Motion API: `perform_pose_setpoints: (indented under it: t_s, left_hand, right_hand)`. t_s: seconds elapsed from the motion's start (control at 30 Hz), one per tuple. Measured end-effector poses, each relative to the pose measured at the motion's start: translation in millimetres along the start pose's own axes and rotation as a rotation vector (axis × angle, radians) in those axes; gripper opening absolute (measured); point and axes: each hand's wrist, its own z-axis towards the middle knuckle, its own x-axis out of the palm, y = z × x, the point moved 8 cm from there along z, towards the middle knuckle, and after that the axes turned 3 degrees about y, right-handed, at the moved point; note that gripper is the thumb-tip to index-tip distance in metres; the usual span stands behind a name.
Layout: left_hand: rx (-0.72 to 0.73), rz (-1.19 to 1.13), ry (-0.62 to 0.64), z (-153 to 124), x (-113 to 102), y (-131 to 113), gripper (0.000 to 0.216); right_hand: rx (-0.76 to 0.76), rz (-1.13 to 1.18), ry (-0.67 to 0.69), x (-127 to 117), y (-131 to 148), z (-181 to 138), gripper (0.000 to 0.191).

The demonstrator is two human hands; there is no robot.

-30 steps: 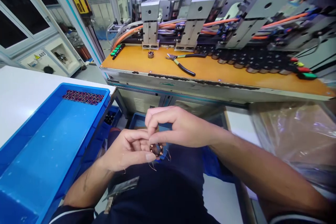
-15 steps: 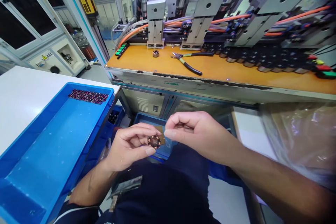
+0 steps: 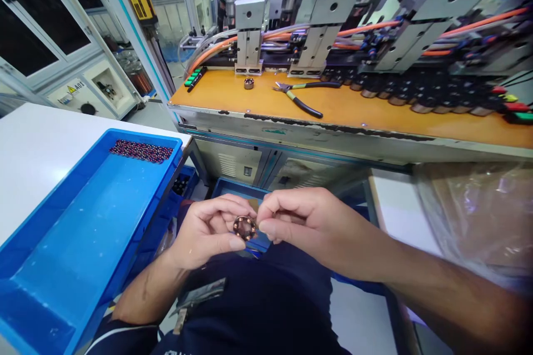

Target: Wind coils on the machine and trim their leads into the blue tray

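The wound ring (image 3: 245,237) is held in front of the person's torso, above the blue bin (image 3: 238,183), with its opening turned toward the camera. It is gripped at its left side by the left hand (image 3: 199,233): the thumb is placed at the lower left edge, and the fingers are curled behind and above.

The right hand (image 3: 310,223) is positioned just beside the right edge of the ring. Its thumb and index fingertips are brought near each other there; whether they are closed on a wire cannot be told. One second ago, the upper part of the ring was covered by this hand, and loose wire ends were seen hanging below. Half a second ago, a fine strand was visible between the ring and the right fingertips; that gap is now reduced, and no strand can be clearly made out. The change is judged to indicate that a wire end is being handled close to the ring, with the left hand used as the support.

The pliers (image 3: 287,89) and a second ring (image 3: 249,84) are left untouched on the orange bench (image 3: 220,95).
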Motion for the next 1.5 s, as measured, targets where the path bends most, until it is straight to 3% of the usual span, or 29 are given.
perform_pose_setpoints:
  t_s: [0.33, 0.53, 0.67, 0.83, 0.97, 1.27, 1.5]
  left_hand:
    - [0.069, 0.053, 0.032, 2.5, 4.5, -6.1, 0.043]
    - [0.063, 0.071, 0.041, 0.1, 6.5, -7.5, 0.041]
    - [0.034, -0.012, 0.047, 0.2, 6.4, -5.9, 0.038]
    - [-0.05, -0.179, 0.106, 1.8, 13.4, 1.2, 0.036]
    - [-0.105, -0.23, 0.103, 3.1, 17.4, 7.3, 0.036]
    - [-0.145, -0.241, 0.099, 3.8, 17.6, 10.9, 0.034]
    - [0.088, 0.029, 0.036, 3.6, 10.3, -2.9, 0.043]
  right_hand:
    - [-0.066, -0.014, 0.008, 5.3, 4.8, -5.8, 0.014]
    - [-0.145, -0.155, 0.009, 6.9, 14.9, -10.4, 0.015]
    - [-0.339, -0.442, 0.128, 9.1, 25.4, -20.4, 0.014]
    - [-0.67, -0.798, -0.142, -4.3, 42.5, -32.2, 0.008]
    - [-0.81, -0.857, -0.091, 10.4, 43.8, -33.2, 0.013]
    - [-0.877, -0.758, -0.134, 10.8, 45.7, -35.4, 0.005]
    - [-0.725, -0.587, -0.352, 5.6, 29.5, -34.8, 0.008]
